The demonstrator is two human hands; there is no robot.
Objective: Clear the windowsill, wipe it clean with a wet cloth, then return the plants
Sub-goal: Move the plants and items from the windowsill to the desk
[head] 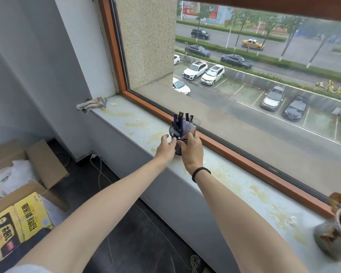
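A black mesh pen holder [178, 131] full of dark pens stands on the pale, yellow-stained windowsill [138, 125], close to the orange window frame. My left hand [165, 147] grips its left side and my right hand [192, 149] wraps its right side; a black band circles the right wrist. A crumpled striped cloth [93, 103] lies at the sill's far left end, partly over the edge. At the right edge sits a grey potted plant [336, 235] with brownish leaves, partly cut off by the frame.
Open cardboard boxes [37, 164] stand on the dark floor at the left, one holding a yellow printed carton [22, 219]. A white cable [99, 174] trails across the floor below the sill. The window pane and its orange frame [244, 160] run along the sill's far side.
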